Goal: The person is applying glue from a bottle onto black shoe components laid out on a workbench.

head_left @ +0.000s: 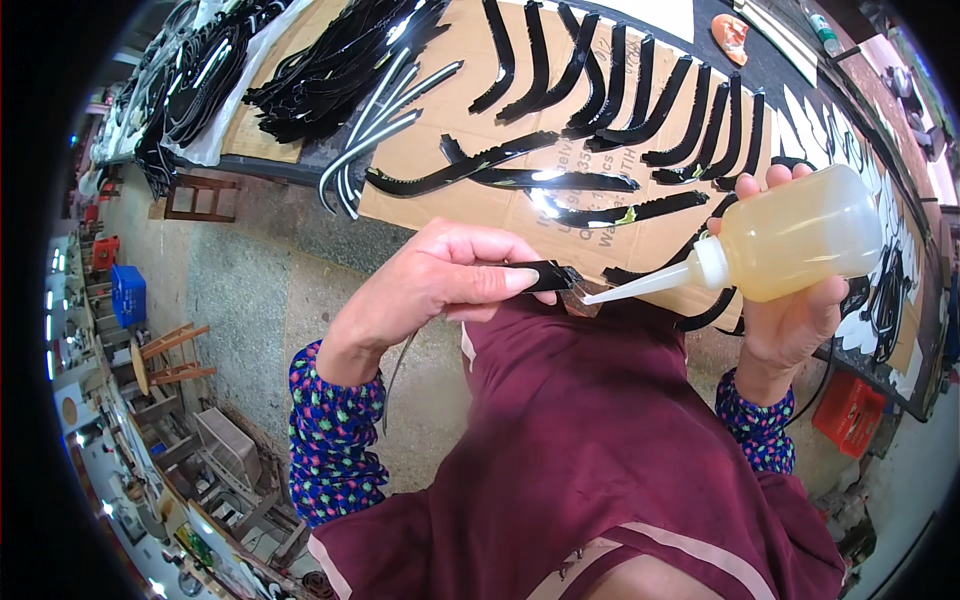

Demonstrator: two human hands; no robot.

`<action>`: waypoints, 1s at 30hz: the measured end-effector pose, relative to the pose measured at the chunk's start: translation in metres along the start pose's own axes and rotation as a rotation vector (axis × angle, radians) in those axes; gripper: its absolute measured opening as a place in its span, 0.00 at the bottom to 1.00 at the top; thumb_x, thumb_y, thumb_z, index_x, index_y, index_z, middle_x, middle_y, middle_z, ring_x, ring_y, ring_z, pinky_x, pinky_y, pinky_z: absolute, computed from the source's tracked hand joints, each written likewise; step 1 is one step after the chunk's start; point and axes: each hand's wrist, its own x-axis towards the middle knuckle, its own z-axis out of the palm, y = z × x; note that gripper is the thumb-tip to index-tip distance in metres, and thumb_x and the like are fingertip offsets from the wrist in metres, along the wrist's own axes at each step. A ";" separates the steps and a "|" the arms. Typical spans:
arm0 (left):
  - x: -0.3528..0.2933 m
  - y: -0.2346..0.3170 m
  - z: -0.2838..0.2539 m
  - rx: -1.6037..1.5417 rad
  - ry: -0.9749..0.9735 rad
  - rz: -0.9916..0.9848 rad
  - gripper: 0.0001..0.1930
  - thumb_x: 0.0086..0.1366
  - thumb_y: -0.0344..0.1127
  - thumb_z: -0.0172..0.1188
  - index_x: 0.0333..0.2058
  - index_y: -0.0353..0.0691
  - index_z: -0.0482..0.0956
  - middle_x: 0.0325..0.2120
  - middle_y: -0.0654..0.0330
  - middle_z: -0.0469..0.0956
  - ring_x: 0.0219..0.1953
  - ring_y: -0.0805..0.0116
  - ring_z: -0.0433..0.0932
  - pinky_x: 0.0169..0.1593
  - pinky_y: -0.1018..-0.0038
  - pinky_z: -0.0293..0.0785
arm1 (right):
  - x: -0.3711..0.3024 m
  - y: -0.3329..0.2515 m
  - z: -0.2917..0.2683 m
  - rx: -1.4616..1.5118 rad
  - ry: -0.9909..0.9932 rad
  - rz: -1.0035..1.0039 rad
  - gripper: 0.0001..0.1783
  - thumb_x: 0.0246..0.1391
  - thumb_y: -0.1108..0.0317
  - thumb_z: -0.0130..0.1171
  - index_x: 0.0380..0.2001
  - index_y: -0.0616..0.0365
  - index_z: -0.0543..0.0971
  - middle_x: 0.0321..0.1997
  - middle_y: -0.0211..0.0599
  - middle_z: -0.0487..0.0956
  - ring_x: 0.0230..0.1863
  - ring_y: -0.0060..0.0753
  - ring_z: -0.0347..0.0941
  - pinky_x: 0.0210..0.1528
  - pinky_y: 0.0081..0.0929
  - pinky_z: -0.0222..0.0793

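Between the thumb and fingers of my left hand (450,275) is pinched the end of a black strip (548,274). A thin grey tail hangs below that hand. My right hand (790,325) is wrapped round a translucent squeeze bottle (800,235), tipped sideways and partly filled with pale yellow liquid. Its long white nozzle (645,286) points left, with the tip at or very close to the strip's end; whether they touch I cannot tell. A small brownish flap shows under the tip. Several glossy black strips with notched edges (480,160) lie beyond my hands on a cardboard sheet (420,190).
A heap of black strips (340,75) and some grey-white strips (385,125) lie at the table's far left. An orange-and-white lump (730,38) sits at the back. White pointed pieces (850,150) lie right. On the floor are a wooden stool (170,357), a blue crate (128,295) and a red crate (848,413).
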 end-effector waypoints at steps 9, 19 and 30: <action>0.001 0.002 0.007 -0.015 -0.078 -0.046 0.09 0.59 0.31 0.50 0.36 0.31 0.74 0.17 0.73 0.65 0.17 0.87 0.55 0.19 0.87 0.49 | 0.007 0.002 0.011 0.030 0.027 -0.055 0.51 0.37 0.52 0.64 0.58 0.59 0.46 0.60 0.47 0.52 0.60 0.53 0.48 0.54 0.57 0.51; 0.000 0.002 0.009 0.004 -0.114 -0.067 0.10 0.59 0.33 0.52 0.33 0.32 0.75 0.14 0.73 0.61 0.16 0.86 0.54 0.19 0.87 0.48 | 0.007 0.004 0.010 0.041 0.022 -0.044 0.51 0.36 0.53 0.64 0.58 0.59 0.46 0.59 0.47 0.53 0.60 0.54 0.49 0.54 0.57 0.50; 0.001 -0.001 0.007 -0.015 -0.117 -0.054 0.10 0.59 0.33 0.51 0.34 0.32 0.74 0.14 0.73 0.62 0.15 0.86 0.54 0.19 0.87 0.48 | 0.006 0.003 0.010 0.047 0.031 -0.036 0.52 0.36 0.54 0.65 0.58 0.61 0.45 0.60 0.48 0.52 0.60 0.55 0.47 0.55 0.58 0.48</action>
